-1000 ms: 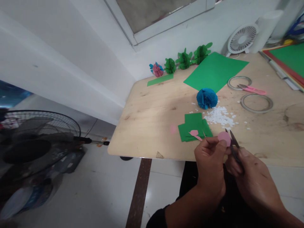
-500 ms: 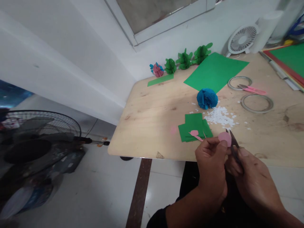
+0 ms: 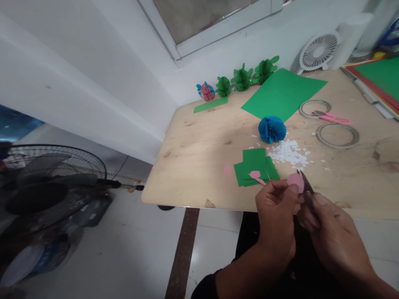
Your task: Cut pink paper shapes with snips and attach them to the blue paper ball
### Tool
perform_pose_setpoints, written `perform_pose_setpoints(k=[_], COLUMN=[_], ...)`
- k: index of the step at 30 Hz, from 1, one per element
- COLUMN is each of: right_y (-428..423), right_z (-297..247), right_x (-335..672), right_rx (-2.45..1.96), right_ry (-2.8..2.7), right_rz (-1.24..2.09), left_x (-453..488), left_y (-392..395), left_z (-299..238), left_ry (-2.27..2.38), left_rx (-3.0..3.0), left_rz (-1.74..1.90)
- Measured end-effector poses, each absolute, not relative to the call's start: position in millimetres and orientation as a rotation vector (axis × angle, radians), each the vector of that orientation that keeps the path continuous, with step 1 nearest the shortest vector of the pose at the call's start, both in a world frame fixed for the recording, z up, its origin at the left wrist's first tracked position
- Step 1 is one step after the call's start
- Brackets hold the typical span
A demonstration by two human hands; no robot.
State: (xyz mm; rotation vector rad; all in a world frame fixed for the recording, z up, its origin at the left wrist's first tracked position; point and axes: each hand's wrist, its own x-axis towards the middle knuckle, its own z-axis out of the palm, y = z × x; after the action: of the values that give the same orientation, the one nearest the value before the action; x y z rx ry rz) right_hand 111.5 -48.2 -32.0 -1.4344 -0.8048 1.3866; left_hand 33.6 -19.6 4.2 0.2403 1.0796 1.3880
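My left hand (image 3: 276, 216) pinches a small round pink paper piece (image 3: 294, 181) at the near edge of the wooden table (image 3: 199, 153). My right hand (image 3: 333, 232) is closed round small dark scissors (image 3: 307, 189), whose blades rest against the pink piece. Just beyond my hands lies a stack of green paper squares (image 3: 254, 166) with a pink cut-out (image 3: 255, 175) on top. Another pink scrap (image 3: 227, 169) lies to their left.
A blue paper ball (image 3: 272, 128) and white paper bits (image 3: 288, 153) sit mid-table. A large green sheet (image 3: 282, 93), several green paper ornaments (image 3: 241, 79), pink scissors (image 3: 332, 117), two tape rings (image 3: 336, 135) and a small white fan (image 3: 318, 52) lie farther back. A floor fan (image 3: 46, 182) stands left.
The hands, the pink piece and the scissors have barely moved; nothing else has shifted.
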Motion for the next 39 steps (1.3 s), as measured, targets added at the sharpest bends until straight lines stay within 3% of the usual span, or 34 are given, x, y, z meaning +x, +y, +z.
perform_pose_setpoints(k=[39], right_y=[-45], right_z=[-31], right_x=[122], right_rx=[-1.481], right_ry=[-0.832], right_rz=[1.346], left_x=[-7], left_y=[-8], left_z=[-1], left_ry=[1.09], left_rx=[0.614], left_rz=[1.131])
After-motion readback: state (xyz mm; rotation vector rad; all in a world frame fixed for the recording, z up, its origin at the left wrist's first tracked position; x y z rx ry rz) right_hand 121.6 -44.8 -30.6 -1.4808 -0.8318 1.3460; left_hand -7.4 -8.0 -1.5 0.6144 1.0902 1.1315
